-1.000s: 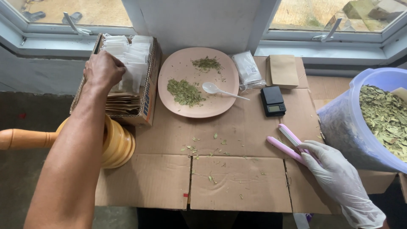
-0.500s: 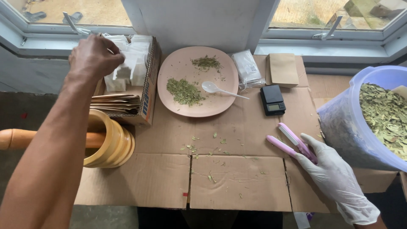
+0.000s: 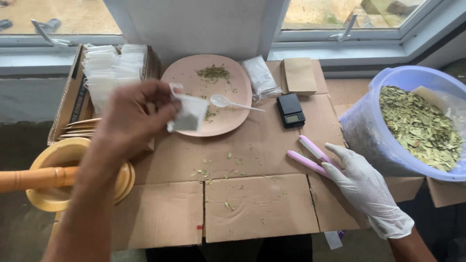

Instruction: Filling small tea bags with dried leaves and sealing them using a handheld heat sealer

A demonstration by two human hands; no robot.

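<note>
While your left hand (image 3: 133, 116) pinches a small white paper bag (image 3: 188, 112) over the near edge of the pink plate (image 3: 187, 77), your gloved right hand (image 3: 361, 182) rests on the pink sealer (image 3: 308, 154).

Left hand: bare, thumb and fingers closed on one side of the bag, which hangs open-mouthed and tilted, clear of the worktop (image 3: 252, 204). Right hand: white glove, fingers loosely curled over the near end of the sealer, which lies flat on the cardboard, arms slightly apart; you cannot tell how firm the grip is. Plate carries crushed green leaf and a white plastic spoon (image 3: 230, 103). Behind your left hand, a cardboard box (image 3: 73, 97) of more white bags. Small black scale (image 3: 290, 110) just right of the plate. Blue tub (image 3: 383, 140) of dried leaves at far right, near the right hand. Yellow mortar (image 3: 48, 194) with wooden pestle (image 3: 29, 178) at left.
</note>
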